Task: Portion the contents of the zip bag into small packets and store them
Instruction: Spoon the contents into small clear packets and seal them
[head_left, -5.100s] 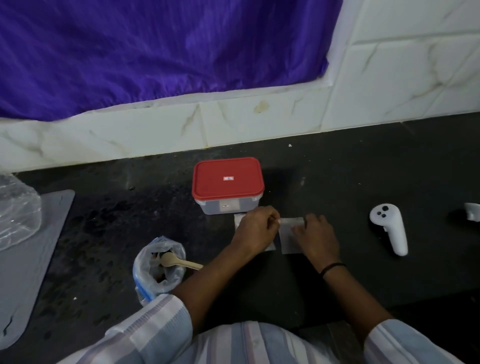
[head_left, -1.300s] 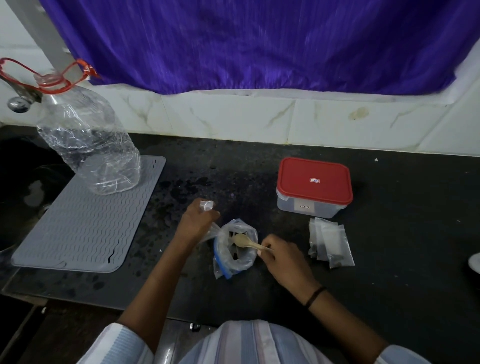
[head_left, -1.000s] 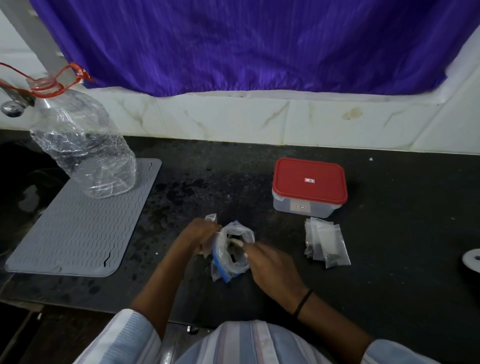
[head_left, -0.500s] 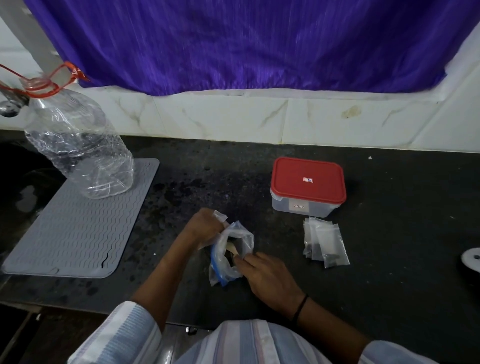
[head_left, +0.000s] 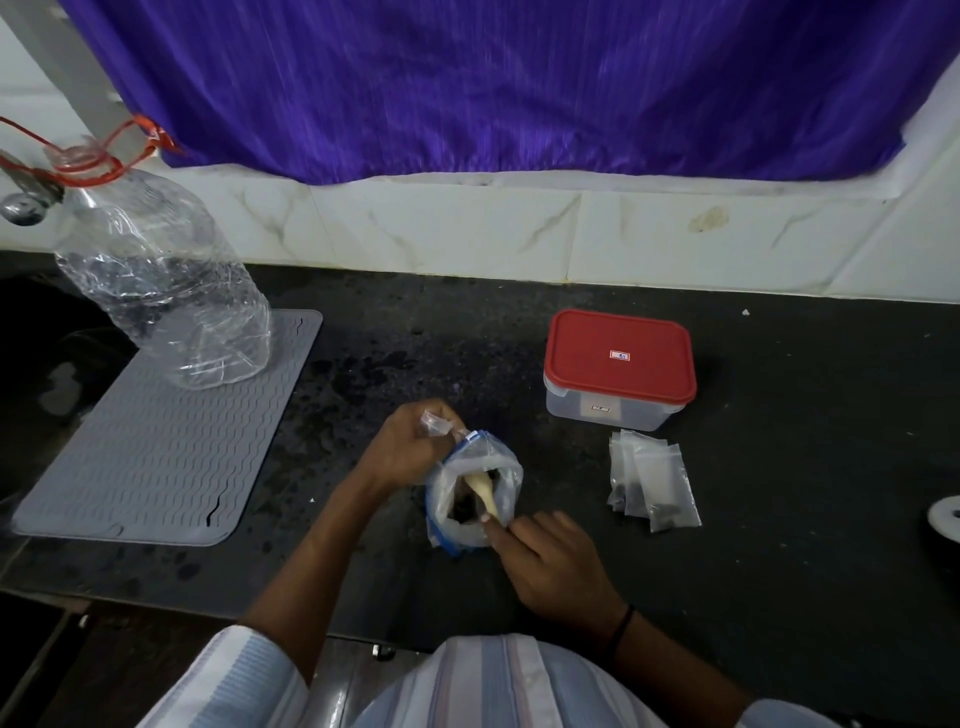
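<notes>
- A clear bottle (head_left: 166, 291) stood on a grey mat (head_left: 156, 441) at the left.
- The left hand (head_left: 410, 447) pinched a small packet (head_left: 435, 422) beside the zip bag (head_left: 470, 499).
- The zip bag stood open mid-counter, a spoon (head_left: 483, 493) inside.
- The right hand (head_left: 550, 561) gripped the spoon handle.
- A red-lidded box (head_left: 618, 364) carried two small labels, unreadable.
- Packets (head_left: 652, 486) lay just in front of the box.
</notes>
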